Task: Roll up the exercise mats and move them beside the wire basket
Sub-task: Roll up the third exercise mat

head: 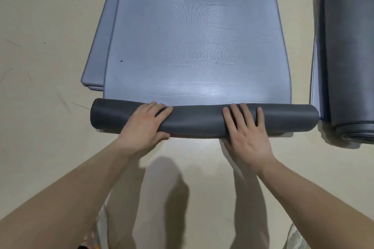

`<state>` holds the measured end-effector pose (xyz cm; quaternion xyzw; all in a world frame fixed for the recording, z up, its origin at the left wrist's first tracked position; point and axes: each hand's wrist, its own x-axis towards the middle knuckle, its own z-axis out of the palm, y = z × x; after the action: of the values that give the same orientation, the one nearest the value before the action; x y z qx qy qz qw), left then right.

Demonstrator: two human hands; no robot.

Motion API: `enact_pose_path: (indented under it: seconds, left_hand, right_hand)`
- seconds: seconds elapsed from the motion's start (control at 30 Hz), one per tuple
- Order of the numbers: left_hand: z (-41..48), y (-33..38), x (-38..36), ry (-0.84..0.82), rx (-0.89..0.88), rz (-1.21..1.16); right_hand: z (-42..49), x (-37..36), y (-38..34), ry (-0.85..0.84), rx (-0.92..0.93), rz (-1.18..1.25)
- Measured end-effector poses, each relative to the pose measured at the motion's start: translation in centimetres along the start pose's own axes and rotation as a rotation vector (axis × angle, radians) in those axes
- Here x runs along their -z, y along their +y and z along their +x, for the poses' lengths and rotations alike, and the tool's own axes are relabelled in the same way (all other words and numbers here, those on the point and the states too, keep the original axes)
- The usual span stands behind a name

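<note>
The top mat (194, 46) lies flat on the floor (40, 26), with its near end already turned into a short, dark roll (196, 120) that runs crosswise at the near edge of the flat part. Most of the mat's length beyond the roll is yet to be wound. To do this step well, I judge the roll should be kept tight and pushed evenly from both sides, so that its ends stay level with the mat's long edges and it does not go cone-shaped; its left end already sticks out a little past the mat's edge, so this side needs watching.

The left hand (145, 122) rests on the roll left of its middle, palm down, fingers loosely curved over the top and the thumb tucked under the near side. The right hand (245, 127) rests right of the middle, fingers spread wide and laid flat across the top. Both press on the roll rather than closing around it.

Under the top mat, showing beyond the roll's left end, lie the edges of more flat mats (97, 62). Just beside the roll's right end lies a thicker rolled mat (350, 66), lengthwise. No wire basket is in view.
</note>
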<state>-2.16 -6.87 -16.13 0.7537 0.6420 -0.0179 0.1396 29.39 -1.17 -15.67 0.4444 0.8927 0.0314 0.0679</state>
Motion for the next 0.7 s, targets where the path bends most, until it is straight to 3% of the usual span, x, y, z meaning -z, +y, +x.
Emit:
enact_pose_path:
  seconds: [0.17,0.33,0.43,0.57,0.63,0.7]
  left_hand:
    - [1.4,-0.6,2.5,-0.112,0.054,-0.102]
    - [0.6,0.8,4.8,-0.194,0.101,-0.119]
    - [-1.7,1.4,4.7,-0.324,0.135,-0.103]
    - [-3.5,1.7,4.2,-0.367,0.209,-0.227]
    - [-2.6,1.5,4.7,-0.36,0.258,-0.274]
    - [-1.2,1.1,5.0,-0.376,0.295,-0.276]
  right_hand:
    - [2.9,0.0,2.5,-0.018,0.1,0.055]
    - [4.2,4.2,3.3,-0.344,0.137,0.114]
    - [3.4,6.1,2.7,-0.551,0.152,0.225]
    - [3.3,6.8,2.9,-0.712,0.08,0.423]
    - [3.7,6.5,3.2,-0.703,0.009,0.481]
    - [2.8,5.9,3.0,-0.495,-0.037,0.39]
